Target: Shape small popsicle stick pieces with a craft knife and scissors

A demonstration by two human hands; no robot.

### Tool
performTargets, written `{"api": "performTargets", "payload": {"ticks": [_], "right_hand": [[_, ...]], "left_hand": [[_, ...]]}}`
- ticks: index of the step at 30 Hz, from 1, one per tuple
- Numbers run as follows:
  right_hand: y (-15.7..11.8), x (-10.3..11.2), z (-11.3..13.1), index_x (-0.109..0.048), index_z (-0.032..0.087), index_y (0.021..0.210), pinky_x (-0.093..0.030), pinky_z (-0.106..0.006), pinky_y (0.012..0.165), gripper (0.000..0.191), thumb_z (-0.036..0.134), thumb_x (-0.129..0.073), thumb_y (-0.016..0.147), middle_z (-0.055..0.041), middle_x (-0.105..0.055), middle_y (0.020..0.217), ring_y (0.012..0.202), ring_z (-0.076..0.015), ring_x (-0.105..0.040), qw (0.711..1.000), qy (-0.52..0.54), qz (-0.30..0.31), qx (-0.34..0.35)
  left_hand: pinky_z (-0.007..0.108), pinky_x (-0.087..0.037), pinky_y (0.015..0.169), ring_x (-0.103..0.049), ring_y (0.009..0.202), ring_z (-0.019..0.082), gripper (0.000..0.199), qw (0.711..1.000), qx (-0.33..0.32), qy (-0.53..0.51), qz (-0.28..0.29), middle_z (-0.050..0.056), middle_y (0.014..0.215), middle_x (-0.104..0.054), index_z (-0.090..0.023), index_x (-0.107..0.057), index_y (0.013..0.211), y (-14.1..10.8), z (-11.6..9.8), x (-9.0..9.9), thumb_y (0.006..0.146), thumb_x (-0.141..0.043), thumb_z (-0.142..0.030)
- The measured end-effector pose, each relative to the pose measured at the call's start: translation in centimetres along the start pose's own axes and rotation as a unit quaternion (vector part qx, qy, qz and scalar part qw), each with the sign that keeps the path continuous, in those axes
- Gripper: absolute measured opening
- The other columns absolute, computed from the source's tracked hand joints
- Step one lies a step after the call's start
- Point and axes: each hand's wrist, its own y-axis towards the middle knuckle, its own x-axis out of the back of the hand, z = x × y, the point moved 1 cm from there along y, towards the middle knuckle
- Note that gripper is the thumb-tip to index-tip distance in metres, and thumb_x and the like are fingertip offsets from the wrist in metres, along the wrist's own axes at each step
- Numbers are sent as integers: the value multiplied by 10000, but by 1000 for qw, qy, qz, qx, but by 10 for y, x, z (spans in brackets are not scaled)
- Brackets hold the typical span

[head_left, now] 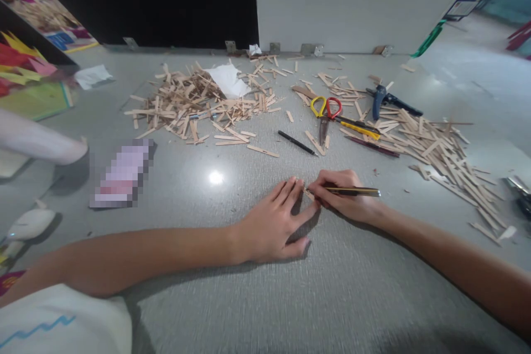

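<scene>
My right hand (342, 193) is closed around a dark pen (352, 191) with a gold-coloured stripe, its tip end down at a small wooden stick (309, 194). Flat on the table, my left hand (276, 221) has its fingers spread, and its fingertips touch or lie just beside that stick. Much of the stick is hidden by the fingers. Just beyond my hands lie a black pen (296, 142) and scissors (324, 121) with one yellow and one red handle loop.
A heap of wooden sticks (178, 102) with white paper (229, 80) is at the back left. More sticks (440, 149) spread along the right. Near them lie a yellow cutter (360, 127) and dark blue pliers-like tool (385, 102). A black and white panel (332, 5) stands behind.
</scene>
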Motion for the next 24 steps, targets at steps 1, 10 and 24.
{"api": "performTargets", "payload": {"ticks": [1, 10, 24], "right_hand": [[0, 0, -1, -628, 216, 714, -373, -277, 535, 480, 572, -599, 1034, 16, -600, 571, 522, -122, -490, 1000, -2, 0, 3], [-2, -1, -3, -685, 205, 770, -388, -283, 566, 432, 526, -591, 1044, -1, -631, 624, 570, -139, -532, 1000, -8, 6, 22], [-1, -1, -5, -566, 218, 678, -355, -285, 549, 509, 551, -533, 1060, 20, -536, 581, 546, -127, -458, 999, -49, 2, 23]], "left_hand": [[665, -299, 1278, -283, 1610, 491, 761, 1000, 0, 1, 0, 287, 1715, -335, -122, -362, 1662, 0, 0, 0, 1049, -534, -537], [652, -291, 1283, -297, 1605, 492, 751, 1000, -8, 1, -6, 281, 1726, -317, -127, -385, 1657, 0, 1, -1, 1040, -559, -518], [659, -329, 1257, -341, 1582, 501, 733, 999, -3, 30, 12, 295, 1677, -401, -141, -374, 1657, 2, -2, 3, 1056, -512, -537]]}}
